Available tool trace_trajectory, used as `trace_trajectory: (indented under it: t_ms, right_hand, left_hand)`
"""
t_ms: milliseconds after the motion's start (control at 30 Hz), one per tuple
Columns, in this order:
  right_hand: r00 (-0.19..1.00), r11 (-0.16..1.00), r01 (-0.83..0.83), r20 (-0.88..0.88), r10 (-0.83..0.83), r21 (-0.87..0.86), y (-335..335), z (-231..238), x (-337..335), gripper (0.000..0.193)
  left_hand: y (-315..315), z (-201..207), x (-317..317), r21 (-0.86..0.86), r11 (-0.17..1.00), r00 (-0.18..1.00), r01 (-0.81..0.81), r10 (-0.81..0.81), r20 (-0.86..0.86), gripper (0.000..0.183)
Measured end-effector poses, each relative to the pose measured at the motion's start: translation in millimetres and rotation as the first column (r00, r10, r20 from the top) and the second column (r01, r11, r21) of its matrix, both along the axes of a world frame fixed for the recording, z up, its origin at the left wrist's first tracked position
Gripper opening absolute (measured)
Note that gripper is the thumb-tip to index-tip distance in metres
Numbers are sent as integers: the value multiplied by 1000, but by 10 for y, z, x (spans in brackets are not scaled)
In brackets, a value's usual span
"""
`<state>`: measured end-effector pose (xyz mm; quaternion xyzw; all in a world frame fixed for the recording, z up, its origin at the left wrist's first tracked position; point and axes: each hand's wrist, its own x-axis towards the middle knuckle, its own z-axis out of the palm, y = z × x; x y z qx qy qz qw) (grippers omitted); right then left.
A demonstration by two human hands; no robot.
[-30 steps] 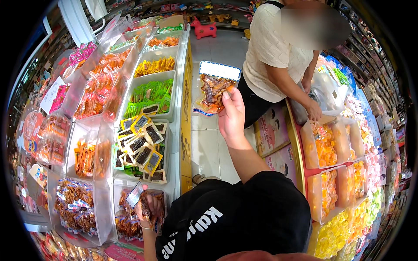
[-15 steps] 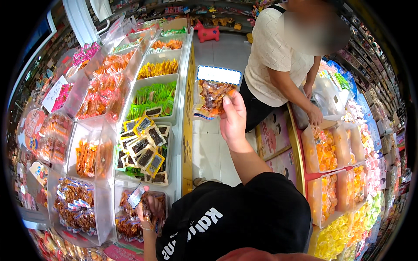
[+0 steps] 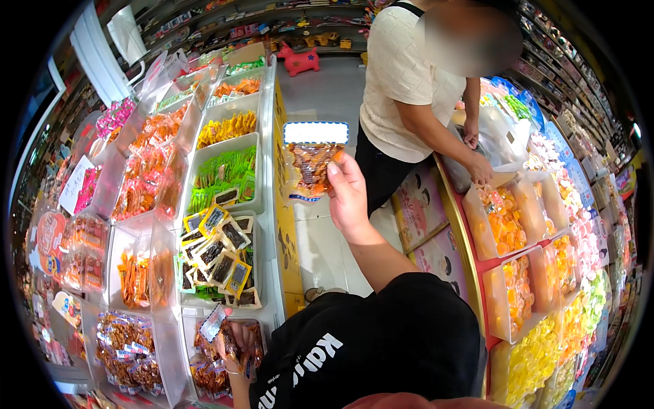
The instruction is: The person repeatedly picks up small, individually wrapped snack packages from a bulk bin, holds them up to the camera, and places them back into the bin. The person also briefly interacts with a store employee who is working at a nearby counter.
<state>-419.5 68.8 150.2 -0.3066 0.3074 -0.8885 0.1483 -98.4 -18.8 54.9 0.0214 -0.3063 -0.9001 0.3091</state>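
Close against the black shirt (image 3: 402,327), the left hand (image 3: 236,339) had its fingers curled around a clear packet (image 3: 213,324) of brown food, over a bin (image 3: 187,351) of similar ones; I couldn't tell whether it touched them. Farther out, above the aisle, the right hand (image 3: 350,194) pinched another brown-filled packet (image 3: 308,167) at its right side, thumb on top, label uppermost. Beyond stood someone in a cream top (image 3: 395,92), and at the back a red toy animal (image 3: 298,61).

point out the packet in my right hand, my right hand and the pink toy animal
Packet (image 3: 308,163), head view: middle of its clear part
Right hand (image 3: 349,194), head view: middle
Pink toy animal (image 3: 300,63), head view: body
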Motion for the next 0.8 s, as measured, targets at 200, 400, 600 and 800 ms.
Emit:
trace_trajectory:
  t_ms: [200,400,600,800]
  right_hand:
    - [997,996,-78,25,77,38,39,-74,11,27]
    - [997,994,-79,-2,80,76,95,-88,30,28]
    - [998,998,-50,-39,50,24,153,-48,38,29]
    - [994,996,-91,-68,91,-6,157,-30,85,25]
  left_hand:
    - [30,55,-140,36,999,1000,25,-25,-12,51]
    - [46,73,-158,30,999,999,31,-31,17,53]
    - [78,85,-189,4,999,998,41,-41,-38,53]
    - [88,4,-98,50,998,999,42,-40,-30,49]
